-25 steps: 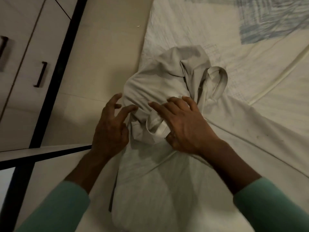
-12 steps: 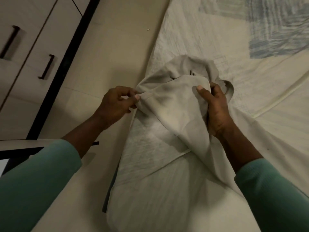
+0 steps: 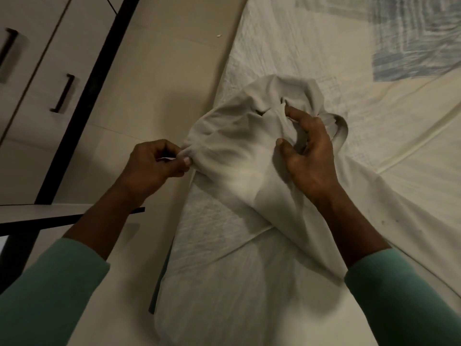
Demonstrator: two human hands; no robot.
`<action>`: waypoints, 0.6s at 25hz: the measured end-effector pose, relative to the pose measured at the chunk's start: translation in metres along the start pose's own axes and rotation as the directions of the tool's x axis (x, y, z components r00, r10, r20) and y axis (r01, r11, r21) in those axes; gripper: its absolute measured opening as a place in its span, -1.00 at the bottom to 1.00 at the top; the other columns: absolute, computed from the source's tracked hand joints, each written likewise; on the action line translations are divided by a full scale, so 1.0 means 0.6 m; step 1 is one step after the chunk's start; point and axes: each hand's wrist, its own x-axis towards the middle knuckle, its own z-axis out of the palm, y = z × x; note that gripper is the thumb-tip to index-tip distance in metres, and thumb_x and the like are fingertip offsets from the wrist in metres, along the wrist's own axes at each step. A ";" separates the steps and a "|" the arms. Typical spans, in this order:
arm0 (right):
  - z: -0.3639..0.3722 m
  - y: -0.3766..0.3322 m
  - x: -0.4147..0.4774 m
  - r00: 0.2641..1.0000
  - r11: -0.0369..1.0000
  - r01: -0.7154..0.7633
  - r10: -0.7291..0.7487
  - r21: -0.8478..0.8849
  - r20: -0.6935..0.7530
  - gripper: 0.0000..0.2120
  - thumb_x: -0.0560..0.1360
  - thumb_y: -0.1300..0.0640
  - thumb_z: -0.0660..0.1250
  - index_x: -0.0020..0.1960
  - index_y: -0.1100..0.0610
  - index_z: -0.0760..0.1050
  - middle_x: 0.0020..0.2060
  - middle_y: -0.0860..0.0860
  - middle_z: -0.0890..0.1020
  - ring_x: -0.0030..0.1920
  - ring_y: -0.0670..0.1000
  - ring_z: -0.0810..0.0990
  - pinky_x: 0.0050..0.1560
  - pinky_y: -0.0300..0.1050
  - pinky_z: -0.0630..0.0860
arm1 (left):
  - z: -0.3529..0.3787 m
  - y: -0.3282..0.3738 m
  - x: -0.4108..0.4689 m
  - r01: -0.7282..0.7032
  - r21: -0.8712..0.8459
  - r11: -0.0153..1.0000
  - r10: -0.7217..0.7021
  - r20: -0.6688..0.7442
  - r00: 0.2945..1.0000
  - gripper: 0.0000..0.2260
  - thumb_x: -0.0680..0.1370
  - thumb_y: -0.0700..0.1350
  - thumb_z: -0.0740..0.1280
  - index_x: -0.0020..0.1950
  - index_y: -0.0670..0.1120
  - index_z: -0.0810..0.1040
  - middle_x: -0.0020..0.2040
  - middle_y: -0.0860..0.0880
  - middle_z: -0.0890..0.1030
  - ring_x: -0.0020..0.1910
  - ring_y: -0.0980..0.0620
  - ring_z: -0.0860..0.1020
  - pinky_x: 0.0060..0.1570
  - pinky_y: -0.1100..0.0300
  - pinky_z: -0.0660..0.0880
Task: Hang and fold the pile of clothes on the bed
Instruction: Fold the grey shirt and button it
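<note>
The bed (image 3: 324, 58) in its white quilted cover spreads under and beyond both my hands. On it, between them, a pale grey garment (image 3: 232, 136) lies bunched, its lower part running back beneath my right wrist. My right hand (image 3: 309, 156) is against the cloth, thumb and forefinger apart; whether the other fingers grip, I cannot tell. My left hand (image 3: 154, 166) pinches the garment's near edge.
</note>
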 end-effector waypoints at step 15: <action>0.024 0.023 -0.079 0.925 0.935 -0.322 0.279 -0.147 -0.256 -0.70 0.55 -0.26 0.36 0.01 -0.02 0.55 -0.09 -0.05 0.60 -0.05 -0.01 0.59 -0.01 0.00 0.55 | 0.085 0.036 -0.024 -0.126 0.427 0.895 0.332 -0.451 0.828 -0.72 0.57 -0.10 0.44 0.28 0.01 0.56 0.19 0.02 0.55 -0.17 0.07 0.54 -0.12 0.44 0.36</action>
